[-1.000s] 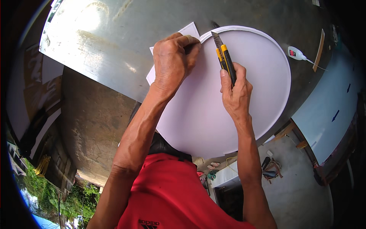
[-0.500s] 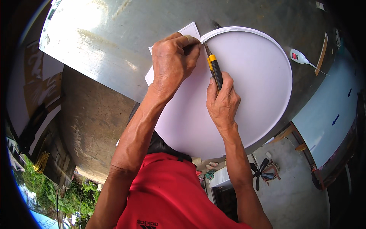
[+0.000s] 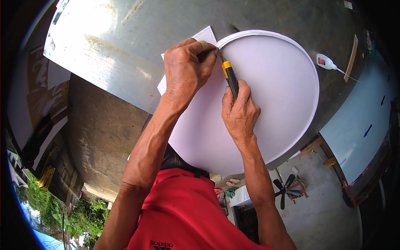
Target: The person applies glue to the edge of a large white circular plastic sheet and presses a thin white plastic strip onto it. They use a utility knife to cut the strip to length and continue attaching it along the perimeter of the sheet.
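A large white round panel [image 3: 275,100] lies flat, with a thin white strip [image 3: 260,33] standing along its far edge. My left hand [image 3: 185,68] is closed at the strip's left end, pinching it between thumb and fingers; a band wraps one finger. In my right hand [image 3: 241,112] is a black and yellow utility knife [image 3: 230,77], gripped by its handle. Its blade points away from me and reaches the strip's end beside my left fingertips. Beneath my left hand, a flat white piece with straight edges [image 3: 207,35] partly shows; the rest is hidden.
The panel rests on a grey metal-topped table [image 3: 137,46]. To the right lie a white glue bottle [image 3: 327,62] with a thin nozzle and a narrow brown strip [image 3: 352,58]. A pale blue sheet [image 3: 354,137] stands farther right. A black-bladed fan [image 3: 284,191] is on the floor below.
My right hand and the knife have shifted slightly left, and the knife is turned a little. My left hand has moved slightly left, still pinching at the strip's end.
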`<state>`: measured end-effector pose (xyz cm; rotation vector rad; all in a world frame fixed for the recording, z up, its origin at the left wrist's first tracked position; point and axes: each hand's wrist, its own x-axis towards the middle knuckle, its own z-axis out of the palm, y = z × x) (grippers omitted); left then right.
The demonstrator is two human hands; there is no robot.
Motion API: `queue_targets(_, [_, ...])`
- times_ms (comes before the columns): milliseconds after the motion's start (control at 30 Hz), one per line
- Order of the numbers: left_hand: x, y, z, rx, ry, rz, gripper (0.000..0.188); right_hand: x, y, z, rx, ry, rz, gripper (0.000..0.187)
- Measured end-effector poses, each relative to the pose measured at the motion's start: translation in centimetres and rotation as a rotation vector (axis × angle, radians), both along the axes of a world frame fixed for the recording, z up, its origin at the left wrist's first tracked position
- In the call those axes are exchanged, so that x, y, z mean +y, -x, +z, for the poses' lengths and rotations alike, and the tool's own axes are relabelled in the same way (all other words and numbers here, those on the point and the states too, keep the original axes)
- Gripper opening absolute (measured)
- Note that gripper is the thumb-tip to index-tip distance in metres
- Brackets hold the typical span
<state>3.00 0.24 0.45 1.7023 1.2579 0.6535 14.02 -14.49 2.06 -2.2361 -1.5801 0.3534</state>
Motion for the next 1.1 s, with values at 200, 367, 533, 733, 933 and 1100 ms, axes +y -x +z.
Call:
queue_targets(200, [-0.1,0.0,0.0,0.004,0.011,0.003,0.014,0.2,0.4,0.4,-0.044,0.038,-0.008,0.035])
queue_targets(367, [0.0,0.0,0.1,0.002,0.017,0.0,0.014,0.2,0.7,0.3,-0.059,0.037,0.003,0.039])
queue_targets(533, [-0.1,0.0,-0.2,0.012,-0.019,-0.013,0.014,0.1,0.6,0.2,-0.063,0.051,0.002,0.04])
queue_targets(733, [-0.1,0.0,0.1,0.02,-0.022,-0.008,0.014,0.4,1.1,0.6,-0.097,0.104,0.004,0.041])
queue_targets(933, [-0.3,0.0,-0.2,0.013,-0.03,-0.006,0.015,0.5,1.2,0.9,-0.089,0.183,-0.001,0.041])
queue_targets(1100, [-0.3,0.0,-0.1,0.006,-0.022,-0.005,0.015,0.3,1.1,0.7,-0.079,0.152,-0.002,0.04])
